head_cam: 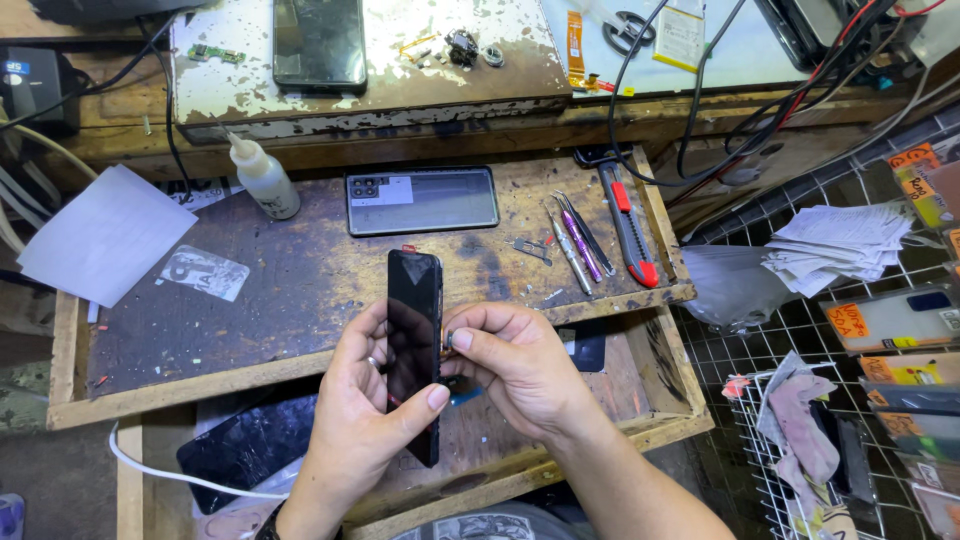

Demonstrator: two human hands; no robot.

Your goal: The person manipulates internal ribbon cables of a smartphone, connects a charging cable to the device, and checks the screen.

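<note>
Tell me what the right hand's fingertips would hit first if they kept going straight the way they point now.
The right hand points leftward with its fingertips already at the right edge of the black phone that the left hand holds upright. So the phone's edge comes first, probably at once, though depth is hard to judge.

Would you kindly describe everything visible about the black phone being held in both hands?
The black phone is a slim slab with a glossy, dark, unlit face, held upright and turned nearly edge-on above the worn wooden bench. The left hand grips it from behind, thumb across its lower front. The right hand pinches at its right edge.
</note>
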